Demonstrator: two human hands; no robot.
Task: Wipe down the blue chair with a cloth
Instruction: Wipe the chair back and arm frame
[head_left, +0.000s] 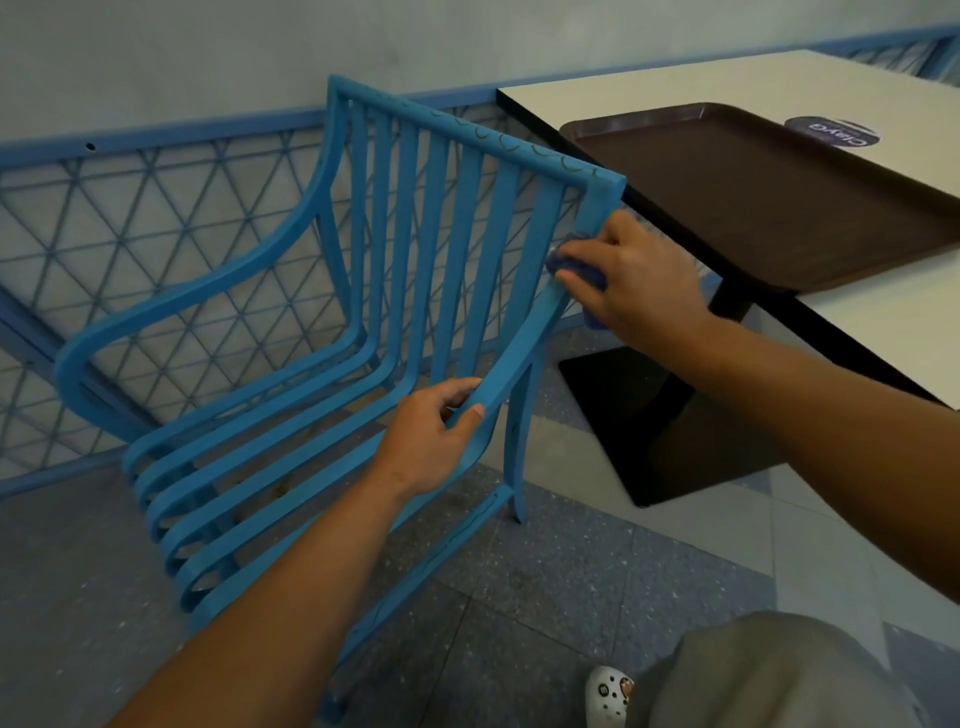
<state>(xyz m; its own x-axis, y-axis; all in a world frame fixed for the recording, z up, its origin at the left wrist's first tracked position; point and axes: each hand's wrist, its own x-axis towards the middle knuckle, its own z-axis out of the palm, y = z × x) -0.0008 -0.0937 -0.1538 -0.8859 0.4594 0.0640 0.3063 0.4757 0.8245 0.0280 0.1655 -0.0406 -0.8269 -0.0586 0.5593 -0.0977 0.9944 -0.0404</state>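
The blue chair, made of slats with curved armrests, stands in the middle of the view beside a table. My left hand grips its near armrest about halfway along, fingers over the top and thumb on the near side. My right hand holds a dark blue cloth against the upper end of that armrest, just below the corner of the backrest. Most of the cloth is hidden under my fingers.
A white table stands right of the chair with a brown tray on it and a black base on the floor. A blue lattice railing runs behind the chair. My shoe shows at the bottom.
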